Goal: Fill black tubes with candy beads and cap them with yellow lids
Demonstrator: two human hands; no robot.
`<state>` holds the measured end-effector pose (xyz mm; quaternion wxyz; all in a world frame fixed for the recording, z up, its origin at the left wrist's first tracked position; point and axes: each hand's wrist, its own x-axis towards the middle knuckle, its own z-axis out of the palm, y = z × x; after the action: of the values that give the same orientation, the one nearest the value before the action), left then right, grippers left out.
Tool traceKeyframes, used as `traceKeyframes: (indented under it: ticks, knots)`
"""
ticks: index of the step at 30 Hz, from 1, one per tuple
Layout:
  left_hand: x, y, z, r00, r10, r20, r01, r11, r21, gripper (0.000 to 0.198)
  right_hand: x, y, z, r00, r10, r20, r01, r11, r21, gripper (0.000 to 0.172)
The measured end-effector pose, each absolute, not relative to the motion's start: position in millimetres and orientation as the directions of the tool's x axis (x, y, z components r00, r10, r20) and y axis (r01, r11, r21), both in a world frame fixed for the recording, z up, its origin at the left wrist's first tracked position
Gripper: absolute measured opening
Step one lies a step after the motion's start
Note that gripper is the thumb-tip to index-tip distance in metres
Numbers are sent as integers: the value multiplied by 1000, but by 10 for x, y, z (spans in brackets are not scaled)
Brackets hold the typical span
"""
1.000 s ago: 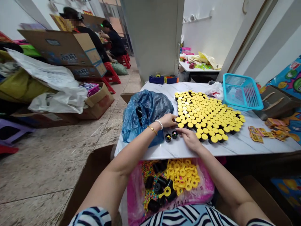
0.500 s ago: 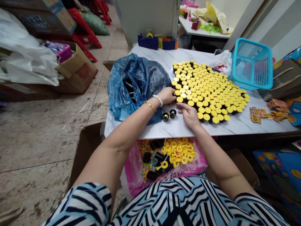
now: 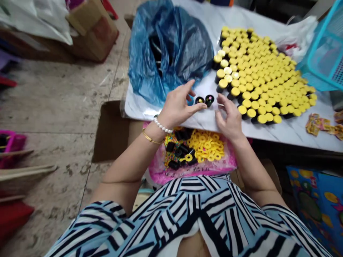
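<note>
The stone floor tiles (image 3: 53, 107) are stretching away on your left, and you are leaning over a white marble tabletop (image 3: 206, 121). Two small open black tubes (image 3: 204, 100) are standing upright near its front edge, showing colored beads inside. Your left hand (image 3: 178, 105) is hovering just beside them, with its fingers (image 3: 187, 87) spread wide and holding nothing. Your right hand (image 3: 230, 117) is on the other side of the tubes, with its fingers (image 3: 221, 103) curved and open, and it is holding nothing either. Behind the right hand, a big block of black tubes with yellow caps (image 3: 254, 78) is standing packed close together. A blue plastic bag (image 3: 166, 53) is sitting just past your left hand. Below the tabletop, a pink bag (image 3: 160, 171) is holding loose yellow rings (image 3: 206, 150) and more black tubes (image 3: 182, 135). The two open tubes are looking easy to tip, so a quick bump from your fingers could be spilling the tiny beads across the smooth tabletop. Your right hand is also working close to the yellow-capped block, so a careless brush could be knocking over the tubes along its edge. Tubes pushed too near the front edge could be rolling off and dropping into the pink bag.
</note>
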<state>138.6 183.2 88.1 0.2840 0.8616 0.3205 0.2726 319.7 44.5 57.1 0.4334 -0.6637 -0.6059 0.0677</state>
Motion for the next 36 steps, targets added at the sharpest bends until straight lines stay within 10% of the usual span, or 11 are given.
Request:
traceKeyframes:
  ticks: [6,11,16,21,27,31,36]
  knots:
    - [1427,1693,613,670,651,358,402,-723,562,36,3144,-425,853,52,906,421,802,213,-558,34]
    - [1326,1668,589,657,662,361,422,-720,552,28,3534,-1025,1042,449,754,479,814,-124,-567,23]
    - [1335,1598,625,666,687,291,450,-681,578,30,3287,-983,600,259,947,190,828,-116,-549,25]
    - [1363,1561,607,697,665,268,437,-690,577,33,2877,-617,61,114,987,-114,969,-136,-209,38]
    - [1256,1311,517,625,665,409,431,-731,529,31,2890,-658,103,50,996,-72,978,-63,-199,18]
    - [1245,1269,456,633,637,440,400,-756,519,31,2919,-680,240,-81,997,17,899,80,-431,8]
    - [1258,1269,455,650,610,454,357,-772,526,30,2940,-330,590,293,954,68,339,-37,-940,19]
